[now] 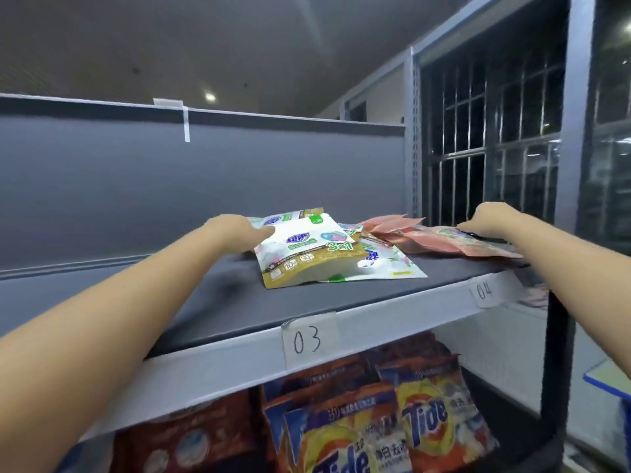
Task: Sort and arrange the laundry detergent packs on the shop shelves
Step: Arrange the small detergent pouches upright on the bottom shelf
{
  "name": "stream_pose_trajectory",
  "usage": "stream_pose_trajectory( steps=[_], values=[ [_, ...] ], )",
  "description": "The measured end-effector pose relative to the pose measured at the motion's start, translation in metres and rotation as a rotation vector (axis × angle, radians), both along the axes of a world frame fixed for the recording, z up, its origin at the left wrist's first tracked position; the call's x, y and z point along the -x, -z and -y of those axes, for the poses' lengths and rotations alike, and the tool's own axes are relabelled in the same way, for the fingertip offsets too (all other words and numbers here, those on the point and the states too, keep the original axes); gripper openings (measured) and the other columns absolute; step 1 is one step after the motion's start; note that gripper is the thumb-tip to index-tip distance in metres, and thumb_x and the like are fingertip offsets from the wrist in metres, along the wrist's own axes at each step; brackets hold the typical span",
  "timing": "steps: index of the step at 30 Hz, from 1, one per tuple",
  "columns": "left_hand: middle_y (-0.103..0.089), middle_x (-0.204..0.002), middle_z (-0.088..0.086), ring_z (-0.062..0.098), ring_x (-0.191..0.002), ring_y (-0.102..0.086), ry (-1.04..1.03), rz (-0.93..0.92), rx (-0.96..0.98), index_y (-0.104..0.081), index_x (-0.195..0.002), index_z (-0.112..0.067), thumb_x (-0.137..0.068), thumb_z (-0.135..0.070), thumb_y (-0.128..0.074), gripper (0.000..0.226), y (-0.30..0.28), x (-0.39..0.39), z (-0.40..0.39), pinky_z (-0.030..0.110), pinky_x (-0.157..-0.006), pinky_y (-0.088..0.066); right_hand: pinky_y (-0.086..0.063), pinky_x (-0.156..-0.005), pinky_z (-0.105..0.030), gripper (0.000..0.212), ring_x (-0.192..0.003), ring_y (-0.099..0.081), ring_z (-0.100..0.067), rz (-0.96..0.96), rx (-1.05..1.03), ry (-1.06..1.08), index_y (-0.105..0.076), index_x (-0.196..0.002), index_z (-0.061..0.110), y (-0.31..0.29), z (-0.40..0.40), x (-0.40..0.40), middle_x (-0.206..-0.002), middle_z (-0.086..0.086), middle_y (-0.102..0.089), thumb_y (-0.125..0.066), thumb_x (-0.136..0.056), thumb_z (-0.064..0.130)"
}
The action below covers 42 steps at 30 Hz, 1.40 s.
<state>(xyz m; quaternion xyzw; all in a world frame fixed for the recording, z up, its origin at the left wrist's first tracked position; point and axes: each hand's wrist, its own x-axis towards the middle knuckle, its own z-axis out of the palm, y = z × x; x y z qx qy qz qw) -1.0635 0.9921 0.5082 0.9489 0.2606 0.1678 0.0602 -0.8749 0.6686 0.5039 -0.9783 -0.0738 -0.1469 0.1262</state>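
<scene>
both hands on the top shelf, two heaps of detergent pouches

obs: my left hand lies at the left edge of the white-and-gold pouch; thumb runs along its top face, the other fingers are hidden behind or under the pack, so it looks like a pinch on that edge. my right hand is curled, knuckles up, on the back edge of the pink pouch. whether the fingers close round the pouch or only press it, i cannot tell.

placement: both colours lie flat on the dark shelf, toward its right end. white ones overlap in a loose fan just behind and right of the "03" label; a second white pouch pokes out beneath the top one. pink ones are heaped against the right edge above the "04" label. the two heaps touch in the middle. judgement: one hand per colour so the heaps can be drawn apart by kind, white to 03, pink to 04.

room: the shelf's left half is bare of packs, back panel well behind, so white packs can slide left freely. front lip is close to the lowest white pouch. pink heap sits near the right corner by the upright post; little room there, a pouch could slip off.

below: tide bags stand upright on the lower shelf.
</scene>
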Motion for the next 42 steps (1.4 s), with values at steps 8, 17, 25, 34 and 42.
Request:
stream_pose_trajectory(
  steps=[8, 17, 25, 34, 42],
  values=[
    [-0.050, -0.061, 0.000, 0.007, -0.042, -0.049, 0.074, 0.191, 0.635, -0.051, -0.078, -0.015, -0.086, -0.059, -0.055, 0.045, 0.022, -0.028, -0.001, 0.016, -0.044, -0.039, -0.037, -0.091, -0.032, 0.070, -0.115, -0.050, -0.030, -0.220, -0.121, -0.004, -0.048, -0.133, 0.001, 0.019, 0.006, -0.069, -0.139, -0.015, -0.048, -0.053, -0.088, 0.055],
    [-0.073, -0.071, 0.004, 0.014, -0.056, -0.069, 0.226, 0.361, 1.219, -0.064, -0.096, -0.008, -0.090, -0.011, -0.060, 0.008, 0.020, -0.015, 0.003, 0.026, -0.053, -0.058, -0.034, -0.075, -0.034, 0.072, -0.093, -0.049, -0.033, -0.203, -0.309, 0.007, -0.051, -0.122, -0.011, 0.023, 0.020, -0.076, -0.112, -0.020, -0.056, -0.073, -0.077, 0.041],
    [-0.074, -0.082, 0.000, 0.013, -0.066, -0.072, 0.450, 0.599, 1.285, -0.058, -0.109, -0.019, -0.099, -0.009, -0.044, 0.020, 0.011, 0.000, 0.013, 0.029, -0.051, -0.057, -0.042, -0.067, -0.032, 0.041, -0.073, -0.056, -0.024, 0.137, -0.709, -0.264, -0.067, -0.103, 0.000, -0.003, 0.016, -0.007, -0.086, -0.015, -0.063, -0.075, -0.078, 0.032],
    [-0.074, -0.090, 0.003, 0.015, -0.076, -0.072, 0.520, 0.922, 1.165, -0.062, -0.106, -0.010, -0.096, -0.011, -0.050, 0.016, 0.010, 0.030, 0.041, 0.029, -0.064, -0.060, -0.056, -0.078, -0.034, 0.025, -0.083, -0.066, -0.016, 0.285, -0.990, -0.787, -0.067, -0.095, 0.013, -0.012, -0.067, 0.087, -0.089, -0.002, -0.069, -0.078, -0.076, 0.024],
    [-0.073, -0.096, 0.009, 0.019, -0.080, -0.071, 0.482, 1.131, 1.132, -0.060, -0.112, -0.007, -0.093, -0.020, -0.055, 0.023, 0.041, 0.069, 0.048, 0.035, -0.067, -0.060, -0.044, -0.073, -0.017, 0.049, -0.092, -0.056, -0.008, 0.147, -1.007, -0.933, -0.054, -0.117, 0.012, 0.015, -0.152, 0.137, -0.105, 0.004, -0.059, -0.076, -0.077, 0.030]
  ],
)
